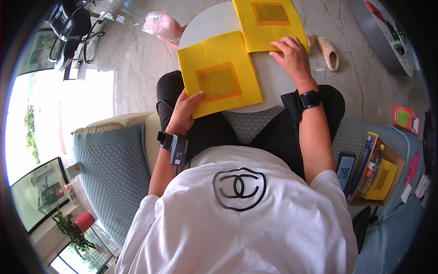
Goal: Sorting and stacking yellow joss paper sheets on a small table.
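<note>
A yellow, felt-like square pad (224,51) with an orange-framed brown rectangle lies tilted over the near part of a round white table (205,29). My left hand (183,111) grips its lower left edge, with the thumb on top and the fingers underneath. Farther off, a second, similar yellow pad (246,30) lies on the table, and its far edge is cut off by the view. Over that pad's near edge, my right hand (292,56) is bent with thumb and fingers apart, the fingertips at the surface. The two pads meet or slightly overlap at their corners.
To my right on the blue seat cover are an open cardboard box (393,171) holding a bottle (376,161) and a smaller yellow pad (381,179), and a phone (345,167). A pink plastic bag (162,27) and a beige clog (328,54) lie on the floor.
</note>
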`<state>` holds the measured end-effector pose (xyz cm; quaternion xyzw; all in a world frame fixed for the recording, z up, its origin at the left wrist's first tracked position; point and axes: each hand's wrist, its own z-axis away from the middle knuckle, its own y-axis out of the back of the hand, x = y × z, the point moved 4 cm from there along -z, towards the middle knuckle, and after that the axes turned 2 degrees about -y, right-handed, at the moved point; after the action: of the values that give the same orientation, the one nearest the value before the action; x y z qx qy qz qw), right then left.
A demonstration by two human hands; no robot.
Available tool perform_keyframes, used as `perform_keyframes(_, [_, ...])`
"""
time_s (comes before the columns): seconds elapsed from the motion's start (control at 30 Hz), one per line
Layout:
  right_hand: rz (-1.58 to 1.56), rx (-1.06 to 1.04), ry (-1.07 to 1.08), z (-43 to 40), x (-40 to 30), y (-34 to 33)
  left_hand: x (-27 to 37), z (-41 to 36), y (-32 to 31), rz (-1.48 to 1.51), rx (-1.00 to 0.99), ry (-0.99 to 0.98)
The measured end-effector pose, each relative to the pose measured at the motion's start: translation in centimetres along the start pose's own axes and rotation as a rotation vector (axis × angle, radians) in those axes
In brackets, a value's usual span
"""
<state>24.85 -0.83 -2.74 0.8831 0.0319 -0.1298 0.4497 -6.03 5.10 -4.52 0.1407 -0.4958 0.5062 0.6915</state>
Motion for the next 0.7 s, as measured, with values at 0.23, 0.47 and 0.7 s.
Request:
perform_keyframes(0.23, [-0.027,0.006,-0.010,-0.1,0.5,-0.2,-0.1,-0.2,0.1,0.014,-0.019,-0.001])
perform_keyframes(0.47, [0.049,0.057,0.069,-0.2,0.2,-0.6,-0.1,-0.3,0.1,0.030,-0.039,-0.006])
perform_keyframes(0.7, [0.069,0.032,0.093,-0.4,-0.8,-0.7,0.1,-0.2,0.1,0.039,-0.033,-0.015])
